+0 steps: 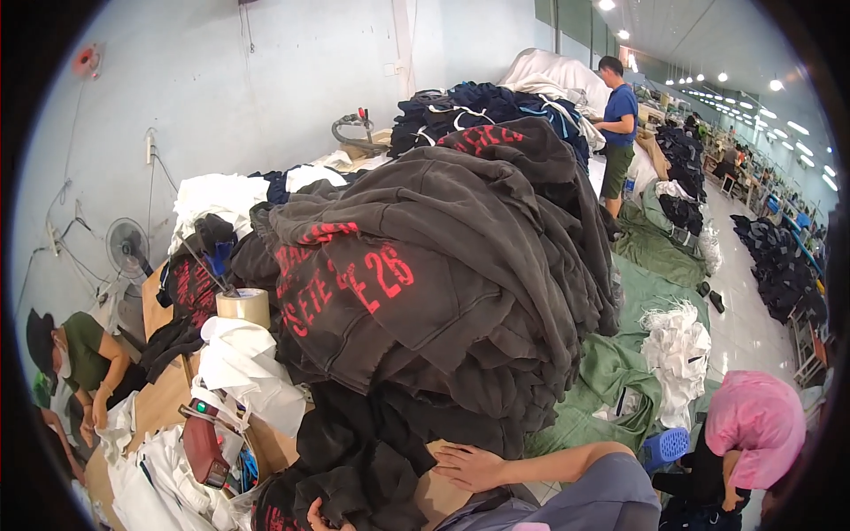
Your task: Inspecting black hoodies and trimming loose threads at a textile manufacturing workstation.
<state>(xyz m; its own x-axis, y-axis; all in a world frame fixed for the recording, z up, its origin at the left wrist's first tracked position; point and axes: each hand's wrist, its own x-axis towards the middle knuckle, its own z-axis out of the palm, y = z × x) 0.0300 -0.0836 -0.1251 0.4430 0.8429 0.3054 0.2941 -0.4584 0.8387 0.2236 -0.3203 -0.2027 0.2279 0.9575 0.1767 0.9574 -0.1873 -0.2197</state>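
Note:
A dark charcoal garment (354,473) with some red print lies bunched at the front edge of a big heap. At the lower edge of the view my left hand (328,519) shows only in part, its fingers curled into this dark cloth. My right hand (469,466) rests flat with fingers stretched on a tan board-like surface (443,500), beside the garment, and holds nothing. Behind both hands rises a tall pile of dark grey sweatshirts (478,257) with red lettering.
To the left are a tape roll (243,307), a red handheld device (204,447) and white cloth (168,478). One person (93,363) bends at far left; another in pink (753,429) sits at right. A person in blue (618,124) stands behind the heap. Green sheeting (602,389) covers floor.

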